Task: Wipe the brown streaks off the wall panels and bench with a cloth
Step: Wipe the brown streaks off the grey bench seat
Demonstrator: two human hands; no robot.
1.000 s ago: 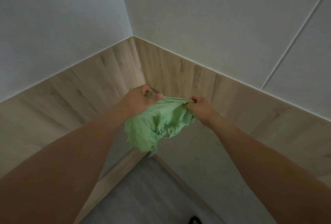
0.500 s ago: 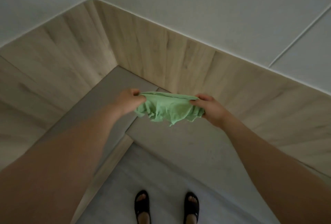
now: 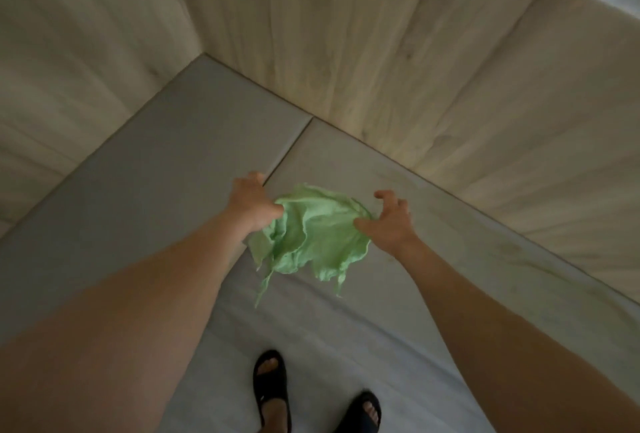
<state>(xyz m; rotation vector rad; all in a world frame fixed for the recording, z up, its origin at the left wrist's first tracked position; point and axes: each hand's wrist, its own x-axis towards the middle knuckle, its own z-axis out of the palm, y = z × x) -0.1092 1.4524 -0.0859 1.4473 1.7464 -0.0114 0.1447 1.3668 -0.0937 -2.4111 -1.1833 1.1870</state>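
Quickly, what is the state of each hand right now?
Left hand: holds the green cloth by its edge.
Right hand: thumb on the cloth, fingers spread and curled; whether it grips cannot be told.

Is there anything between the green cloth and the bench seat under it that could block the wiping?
Nothing visible does. The green cloth hangs from the left hand, with the right hand at its other edge, directly over the grey bench seat.
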